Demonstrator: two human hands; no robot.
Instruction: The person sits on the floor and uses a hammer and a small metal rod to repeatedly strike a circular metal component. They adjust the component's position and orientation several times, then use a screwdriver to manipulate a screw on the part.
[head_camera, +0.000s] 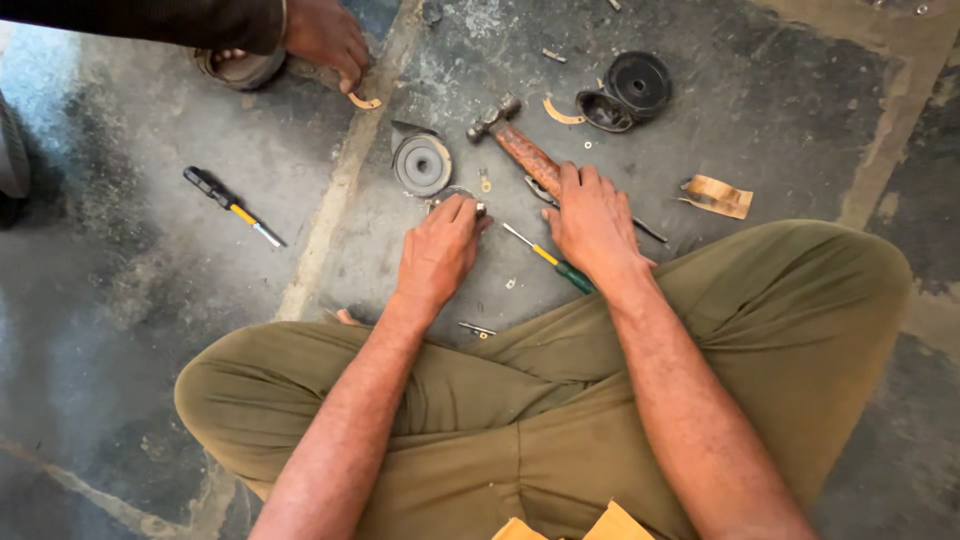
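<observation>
Hammer (520, 148) lies on the floor (150, 260); right hand (592, 222) closes over its handle, picking up. Left hand (440, 250) pinches a small metal part (452, 195) beside a grey disc (421, 164). Lifting needs a firm grip, clear of the screwdriver (552, 260).

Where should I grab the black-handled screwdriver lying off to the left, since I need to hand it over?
Take the black-handled screwdriver by its black grip, the thick upper-left end, coming from above. It lies flat and apart on the floor, tip pointing lower right, so the handle is probably the easiest part to pinch. Left hand is nearest.
</observation>
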